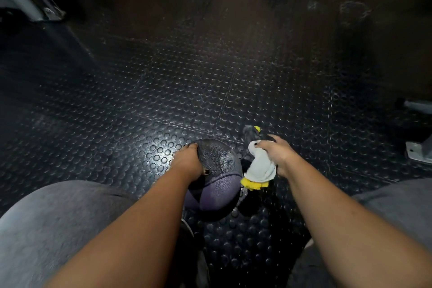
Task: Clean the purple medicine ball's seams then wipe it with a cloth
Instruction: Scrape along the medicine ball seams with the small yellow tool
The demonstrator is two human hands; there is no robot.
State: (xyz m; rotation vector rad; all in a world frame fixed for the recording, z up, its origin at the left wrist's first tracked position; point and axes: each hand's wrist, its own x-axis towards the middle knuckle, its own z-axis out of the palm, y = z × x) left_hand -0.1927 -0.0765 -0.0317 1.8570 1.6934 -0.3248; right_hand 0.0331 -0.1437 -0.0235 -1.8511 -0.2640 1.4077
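Grey-clad knees (53, 224) flank ball (219, 184); left hand (187, 161) grips ball, right hand (278, 154) clutches cloth (259, 168); studded floor (187, 77)

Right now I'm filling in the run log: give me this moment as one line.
left hand steadies purple medicine ball on studded floor | right hand grips white-and-yellow cloth beside ball
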